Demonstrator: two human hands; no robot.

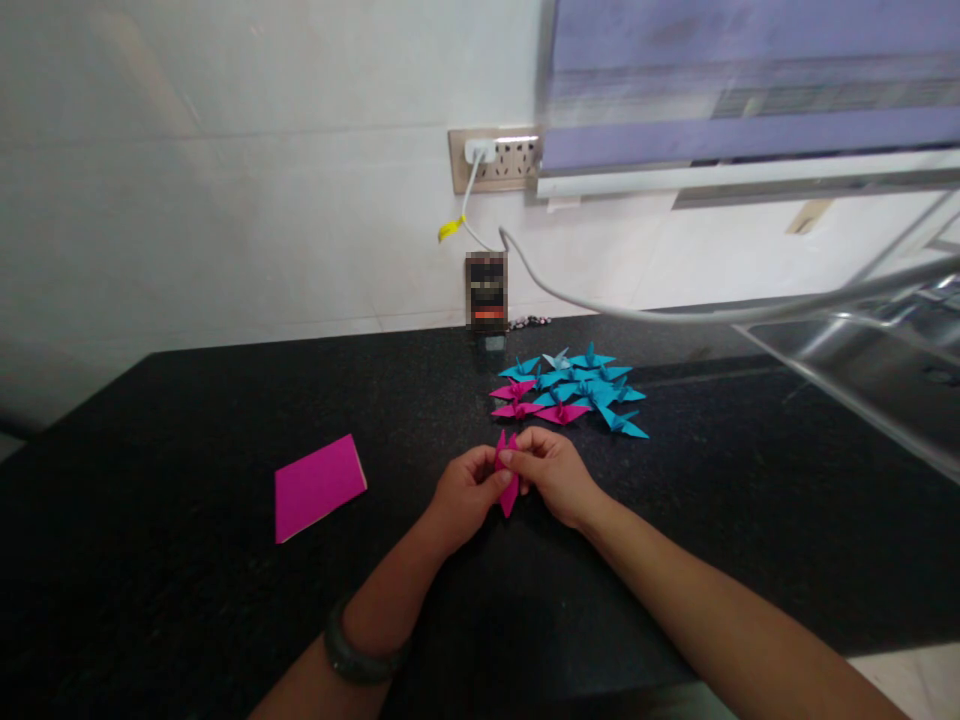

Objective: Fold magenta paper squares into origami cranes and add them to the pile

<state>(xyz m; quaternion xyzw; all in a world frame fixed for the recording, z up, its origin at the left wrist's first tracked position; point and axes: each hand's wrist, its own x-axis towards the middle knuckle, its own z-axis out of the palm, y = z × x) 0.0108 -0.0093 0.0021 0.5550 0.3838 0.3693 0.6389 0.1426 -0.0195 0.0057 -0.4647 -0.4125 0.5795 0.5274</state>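
Between my two hands is a piece of folded pink paper [508, 500], narrow and pointed, with two tips at the top and one at the bottom. My left hand [469, 497] pinches its left side, the thumb lying across the front. On the other side my right hand [555, 472] grips the paper with thumb and fingers near the upper part. Just beyond my hands lies a group of paper cranes: several blue ones [589, 388], a few pink ones [561, 412] and a pale one [557, 358].
A stack of pink paper [319, 488] lies to the left on the black countertop [187, 440]. A phone-like device [487, 292] leans against the wall, beaded string [530, 322] beside it. A white cable [570, 298] runs from the socket [514, 158]. At right is a metal sink [885, 360].
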